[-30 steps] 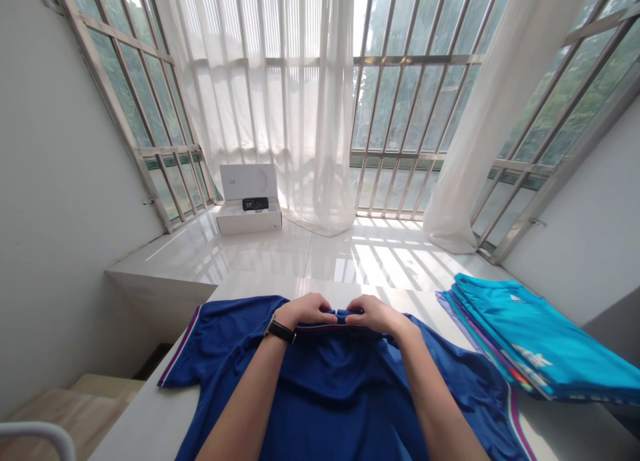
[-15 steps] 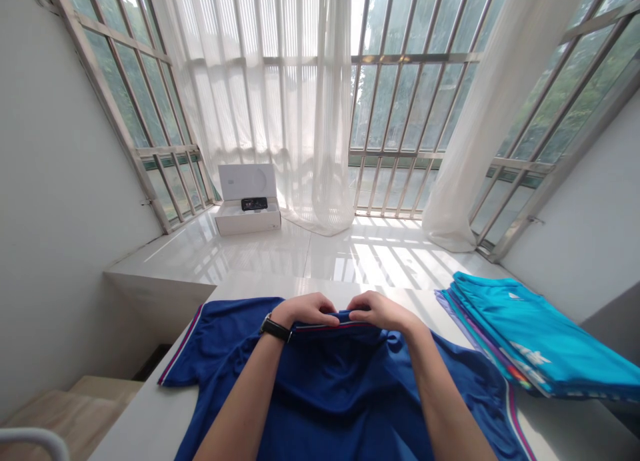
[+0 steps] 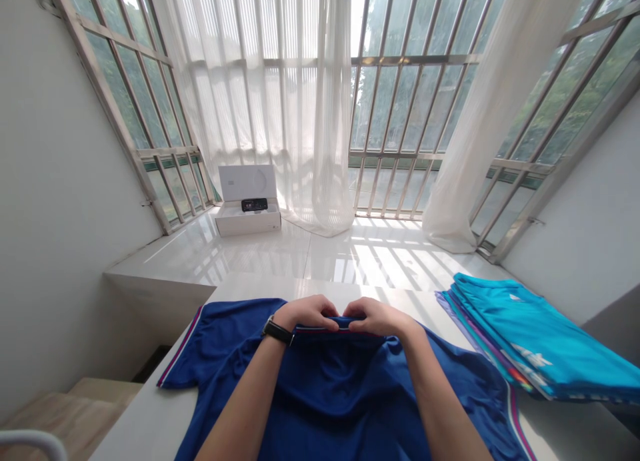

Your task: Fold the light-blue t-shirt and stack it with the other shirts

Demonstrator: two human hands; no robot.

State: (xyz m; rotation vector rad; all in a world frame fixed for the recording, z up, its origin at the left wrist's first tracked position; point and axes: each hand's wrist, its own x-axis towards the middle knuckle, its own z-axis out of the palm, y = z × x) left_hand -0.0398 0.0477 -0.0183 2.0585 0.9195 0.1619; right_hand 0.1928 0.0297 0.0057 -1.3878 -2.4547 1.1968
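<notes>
**Left hand point(image 3: 305, 312) and right hand point(image 3: 377, 316) gripping a royal-blue short-sleeved sports jersey point(image 3: 345, 387) on a white counter point(image 3: 145, 414)**

At the far left, a curved white metal rail point(image 3: 30, 441) is poking into the corner of the view above pale wooden stairs point(image 3: 65, 411), which are dropping away beside the counter. Farther off, an open white cardboard box point(image 3: 247, 217) is sitting on a glossy white tile floor point(image 3: 260, 257), well apart from the hands, with a flat black device point(image 3: 254, 205) lying inside it. Sheer white curtains point(image 3: 250, 81) are hanging across tall metal-barred windows point(image 3: 400, 107) behind it.

The left hand, wearing a black-strapped wristwatch point(image 3: 276, 331), is closed, curling over the jersey's striped trim point(image 3: 320, 329). The right hand is closed on the same trim just beside it. Both forearms are reaching over the jersey and hiding much of its middle. The jersey is spreading across the counter, its sleeves running out to both sides and a rumpled fold gathering below the hands. To the right, a stack of folded turquoise garments point(image 3: 540, 337) is resting on the counter just beside the jersey.
</notes>
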